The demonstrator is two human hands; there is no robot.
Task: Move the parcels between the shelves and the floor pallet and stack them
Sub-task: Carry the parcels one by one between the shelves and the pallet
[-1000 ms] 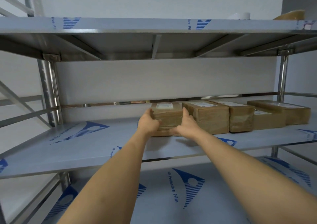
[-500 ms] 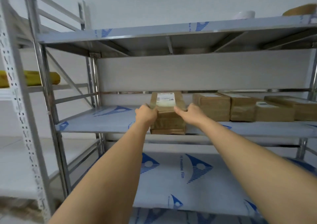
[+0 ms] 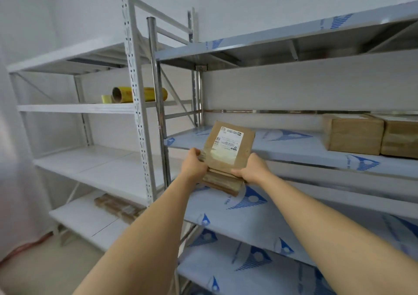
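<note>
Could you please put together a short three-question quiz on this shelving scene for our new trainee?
1. True or false: the held parcel rests on the steel shelf.
2. Which hands grip it: A) left hand only, B) right hand only, C) both?
3. Fill in: the yellow film roll lies on the ___ rack.

Key: 1 false, it is held clear of the shelf; 2 C; 3 white rack, to the left.

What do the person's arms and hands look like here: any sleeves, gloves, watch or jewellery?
Both forearms are bare along their whole visible length, with no sleeve in frame. The left hand and right hand wear no gloves. No watch, bracelet or ring shows on the wrists or fingers, and no markings.
</note>
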